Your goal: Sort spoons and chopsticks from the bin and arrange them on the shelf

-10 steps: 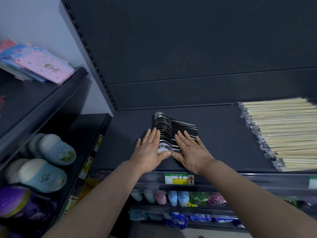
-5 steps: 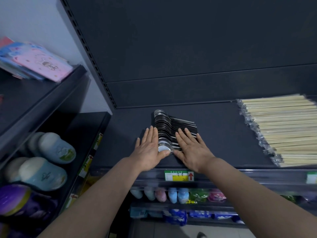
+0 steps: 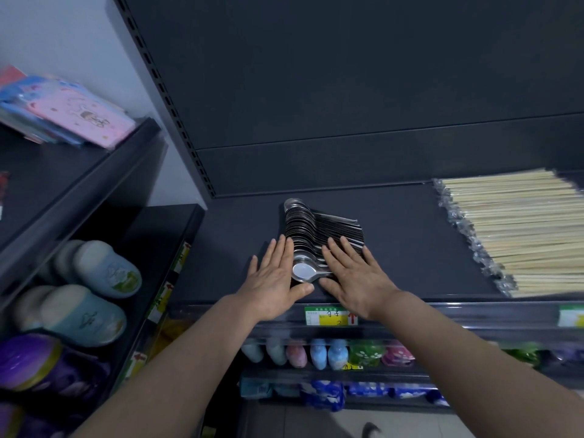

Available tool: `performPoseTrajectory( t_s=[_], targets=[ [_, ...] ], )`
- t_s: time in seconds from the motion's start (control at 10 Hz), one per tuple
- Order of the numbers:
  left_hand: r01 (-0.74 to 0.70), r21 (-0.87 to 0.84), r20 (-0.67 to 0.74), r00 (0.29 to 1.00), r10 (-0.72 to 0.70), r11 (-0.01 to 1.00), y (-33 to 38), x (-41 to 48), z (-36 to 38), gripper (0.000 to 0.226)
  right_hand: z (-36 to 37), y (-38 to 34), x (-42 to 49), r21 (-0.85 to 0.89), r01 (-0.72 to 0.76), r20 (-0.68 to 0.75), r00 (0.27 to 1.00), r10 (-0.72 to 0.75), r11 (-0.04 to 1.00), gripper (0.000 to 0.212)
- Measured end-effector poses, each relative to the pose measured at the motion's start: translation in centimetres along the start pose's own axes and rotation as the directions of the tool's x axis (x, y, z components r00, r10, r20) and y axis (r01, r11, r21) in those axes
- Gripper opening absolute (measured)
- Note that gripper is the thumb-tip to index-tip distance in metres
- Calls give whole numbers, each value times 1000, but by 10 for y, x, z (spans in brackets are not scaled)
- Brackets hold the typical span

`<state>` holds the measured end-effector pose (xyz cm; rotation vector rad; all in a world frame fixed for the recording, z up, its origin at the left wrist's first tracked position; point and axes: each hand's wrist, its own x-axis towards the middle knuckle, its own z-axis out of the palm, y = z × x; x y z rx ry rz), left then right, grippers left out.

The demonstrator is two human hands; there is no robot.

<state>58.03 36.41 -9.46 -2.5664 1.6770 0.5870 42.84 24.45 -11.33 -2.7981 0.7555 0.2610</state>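
- Dark shelf [image 3: 410, 248]: spoons [image 3: 303, 229] stacked in a row, chopsticks [image 3: 521, 232] well apart.
- My left hand [image 3: 275, 279] and right hand [image 3: 354, 279] lie flat, fingers straight, flanking them; best to press inward evenly.

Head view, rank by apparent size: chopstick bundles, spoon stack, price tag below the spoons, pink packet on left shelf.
1. chopstick bundles: largest, even though cropped at the frame edge.
2-3. pink packet and spoon stack: look about alike, so not ranked.
4. price tag: smallest.
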Motion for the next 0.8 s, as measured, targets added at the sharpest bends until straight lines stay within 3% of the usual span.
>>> performPoseTrajectory(
  t_s=[0.1, 0.4, 0.6, 0.8],
  targets=[
    [-2, -21, -4, 1000, 2, 1000, 0, -1, 0, 93, 1, -2, -1, 3, -6, -3, 1000, 6, 1000, 68],
    [41, -241, -216, 972, -95, 970, -19, 12, -13, 71, -10, 4, 2, 60, -65, -104, 992, 71, 996, 63],
    [-28, -227, -472, 878, -84, 974, -7, 10, -23, 36, -20, 9, -1, 98, -110, -215, 968, 128, 989, 55],
    [-129, -242, -576, 817, -35, 962, 8, 2, -25, 28, -19, 3, -20, 10, -188, -341, 923, 180, 982, 32]
  ],
)
